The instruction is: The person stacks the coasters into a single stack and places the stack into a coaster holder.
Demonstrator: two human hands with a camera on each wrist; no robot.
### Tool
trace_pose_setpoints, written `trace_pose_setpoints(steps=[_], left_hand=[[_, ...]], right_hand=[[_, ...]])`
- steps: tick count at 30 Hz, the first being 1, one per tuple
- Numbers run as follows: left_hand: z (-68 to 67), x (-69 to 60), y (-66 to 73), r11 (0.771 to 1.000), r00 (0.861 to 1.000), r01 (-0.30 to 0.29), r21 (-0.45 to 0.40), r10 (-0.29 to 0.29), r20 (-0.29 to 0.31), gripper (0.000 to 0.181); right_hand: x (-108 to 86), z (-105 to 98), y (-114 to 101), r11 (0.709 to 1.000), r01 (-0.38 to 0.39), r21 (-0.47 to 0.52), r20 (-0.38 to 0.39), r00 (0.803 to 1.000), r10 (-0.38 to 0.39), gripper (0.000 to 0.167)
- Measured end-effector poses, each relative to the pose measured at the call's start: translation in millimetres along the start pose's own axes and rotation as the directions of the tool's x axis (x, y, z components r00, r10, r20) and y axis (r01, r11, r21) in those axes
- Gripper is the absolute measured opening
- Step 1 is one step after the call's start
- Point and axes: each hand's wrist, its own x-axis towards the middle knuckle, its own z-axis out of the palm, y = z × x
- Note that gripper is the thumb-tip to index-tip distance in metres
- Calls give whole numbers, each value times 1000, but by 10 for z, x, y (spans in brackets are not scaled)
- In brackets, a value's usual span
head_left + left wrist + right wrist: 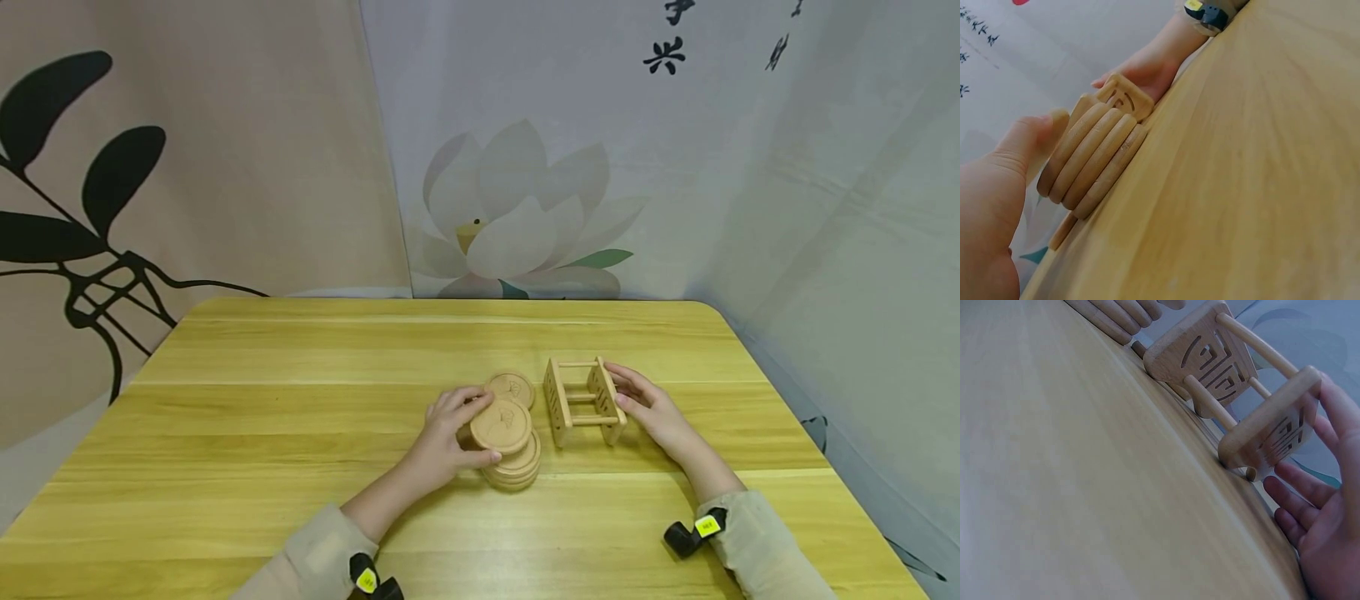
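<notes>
My left hand (446, 433) holds a round wooden coaster (501, 426) by its edge, thumb on the near side and fingers on the far side. Beneath it is a stack of similar coasters (517, 468), and one more coaster (513, 387) lies just behind. In the left wrist view, the left thumb is beside the coasters' edges (1094, 159). To the right stands a wooden coaster rack (584, 397) with cut-out side panels joined by round rods. My right hand (660, 417) grips its right panel, thumb near and fingers far; the right wrist view shows fingers touching that panel (1272, 431).
Everything rests on a light wooden table (262, 400). A fabric backdrop (300, 150) with a printed lotus and dark leaves hangs behind the table's far edge. Each sleeve cuff carries a black wrist camera (693, 533).
</notes>
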Motion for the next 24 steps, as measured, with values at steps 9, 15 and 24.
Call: trace_pose_setpoints(steps=[9,15,24], left_hand=[[20,-35,4,1000,999,1,-7,-1,45,83],[27,-55,7,1000,998,-4,-5,5,64,84],[17,-55,33,1000,996,-9,0,9,86,84]], right_hand=[[4,-1,14,1000,1,1,-4,1000,-1,50],[9,-1,16,1000,1,7,3,1000,-1,50],[14,-4,19,1000,-2,3,-2,1000,2,50]])
